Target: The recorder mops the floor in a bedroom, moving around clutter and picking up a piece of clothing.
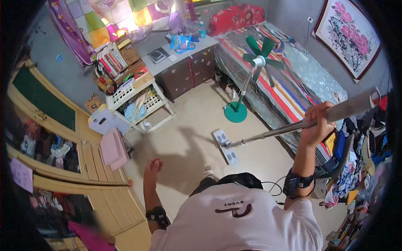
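Observation:
On the right, my right hand (319, 123) is raised and wrapped round the metal handle of a flat mop (268, 134). The handle's thick grey upper end sticks out past my fist to the upper right. It slants down to a pale, rectangular mop head (226, 147) on the floor, in front of my feet. My left hand (153, 166) hangs at the left over the floor, holding nothing visible, with its fingers loosely bent and a little apart. The pink storage box (114, 148) is the nearest thing to it.
A green pedestal fan (235, 112) stands between the mop head and a striped bed (276, 90). White shelving (134, 94) and a cabinet (182, 75) line the far left. Heaped clothes (360, 159) fill the right. Another person (90, 236) in magenta is at lower left, beside wooden wardrobes (100, 184).

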Demonstrator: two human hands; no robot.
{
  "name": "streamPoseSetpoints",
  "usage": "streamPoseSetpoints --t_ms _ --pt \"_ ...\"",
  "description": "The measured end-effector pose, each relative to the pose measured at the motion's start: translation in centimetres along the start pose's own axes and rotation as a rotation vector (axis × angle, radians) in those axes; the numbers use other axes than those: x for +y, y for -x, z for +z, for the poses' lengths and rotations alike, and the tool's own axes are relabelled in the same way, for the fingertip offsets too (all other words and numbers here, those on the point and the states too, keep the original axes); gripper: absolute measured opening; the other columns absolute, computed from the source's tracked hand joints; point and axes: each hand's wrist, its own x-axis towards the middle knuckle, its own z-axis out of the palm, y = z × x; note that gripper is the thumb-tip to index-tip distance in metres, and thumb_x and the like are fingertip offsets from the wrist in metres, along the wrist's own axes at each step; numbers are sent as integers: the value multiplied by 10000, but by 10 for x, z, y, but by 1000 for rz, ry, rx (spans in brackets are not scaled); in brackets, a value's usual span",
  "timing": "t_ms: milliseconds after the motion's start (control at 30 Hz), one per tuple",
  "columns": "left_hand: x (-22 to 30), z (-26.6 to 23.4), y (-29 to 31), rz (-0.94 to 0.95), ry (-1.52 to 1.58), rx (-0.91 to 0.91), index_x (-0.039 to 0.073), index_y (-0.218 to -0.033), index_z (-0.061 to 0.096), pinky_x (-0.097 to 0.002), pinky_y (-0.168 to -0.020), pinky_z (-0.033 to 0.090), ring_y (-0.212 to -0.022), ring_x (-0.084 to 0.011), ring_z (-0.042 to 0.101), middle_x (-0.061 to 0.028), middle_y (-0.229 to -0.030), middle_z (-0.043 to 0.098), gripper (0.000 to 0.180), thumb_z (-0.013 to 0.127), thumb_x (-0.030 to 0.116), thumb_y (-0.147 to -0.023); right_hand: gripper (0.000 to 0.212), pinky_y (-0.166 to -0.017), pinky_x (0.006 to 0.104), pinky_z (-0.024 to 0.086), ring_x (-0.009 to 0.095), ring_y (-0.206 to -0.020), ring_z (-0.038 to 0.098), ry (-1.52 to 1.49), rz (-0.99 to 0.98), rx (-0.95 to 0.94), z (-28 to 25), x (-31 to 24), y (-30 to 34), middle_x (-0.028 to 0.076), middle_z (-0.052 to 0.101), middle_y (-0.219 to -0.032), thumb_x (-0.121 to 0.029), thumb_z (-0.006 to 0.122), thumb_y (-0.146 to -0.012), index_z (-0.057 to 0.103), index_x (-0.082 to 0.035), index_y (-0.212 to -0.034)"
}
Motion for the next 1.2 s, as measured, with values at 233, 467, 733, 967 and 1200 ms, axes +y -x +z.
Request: streamPoseSetpoints --t_ms 233,467,733,967,1200 --pt "66 78 -122 125 78 -233 22 -1153 531 -265 -821 447 -911 -140 573 -74 -982 610 289 510 207 -932 245 -601 297 468 166 -602 565 338 157 -14 9 65 26 62 547 -666 -204 678 -814 487 -54 -838" --pt "65 181 -123 49 -74 -679 47 -1185 515 -316 -890 425 -1013 -176 567 -83 -1080 591 321 488 262 -948 251 -959 399 372 247 -1144 477 339 815 -303 -53 65 59 138 513 -1167 -209 711 -782 550 -70 -915" --pt "36 276 -98 -131 -141 -1045 29 -1230 472 -328 -923 419 -1069 -178 542 -102 -1131 567 411 484 330 -950 953 -1054 477 301 393 -1302 335 -61 1354 -386 -131 -33 70 108 307 -1443 -261 836 -630 315 -9 -1387" --pt "-43 379 -66 -515 -14 -1132 40 -1254 450 -345 -989 398 -1168 -196 498 -104 -1211 529 515 508 429 -923 605 -579 304 580 297 -925 624 78 1716 -70 -154 -43 112 205 518 -1181 -185 529 -886 256 11 -1390" --pt "-52 402 -40 -691 -88 -1281 22 -1213 505 -358 -963 421 -1162 -272 492 -185 -1227 523 588 529 509 -885 554 -382 157 296 97 -545 423 -10 1833 33 -165 -74 114 98 537 -995 -153 469 -877 303 -37 -1392"
